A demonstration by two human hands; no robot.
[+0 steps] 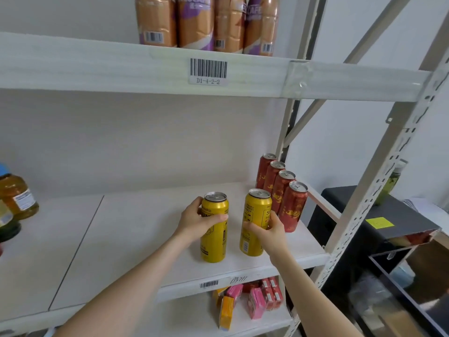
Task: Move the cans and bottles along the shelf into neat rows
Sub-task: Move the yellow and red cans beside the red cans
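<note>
The left hand (198, 221) curls its fingers (220, 217) round the left yellow can (215, 242). The right hand (271, 231) clamps its fingers (274, 218) on the right yellow can (256, 215). Both stand upright on the white shelf (136, 227). Just right of the right fingers runs a row of four red cans (289, 203). Above the fingers, bottles (196, 23) read "NESCAFE", and a barcode label (208, 71) reads "D1-4-2-2". A pale wall (352, 142) lies behind

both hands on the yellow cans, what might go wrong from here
The right hand grips the right yellow can close beside the front red can; pushing it right could topple that row.
Both yellow cans are tall and near the front edge of the shelf; the left yellow can, held by the left hand, could tip off if dragged.
</note>
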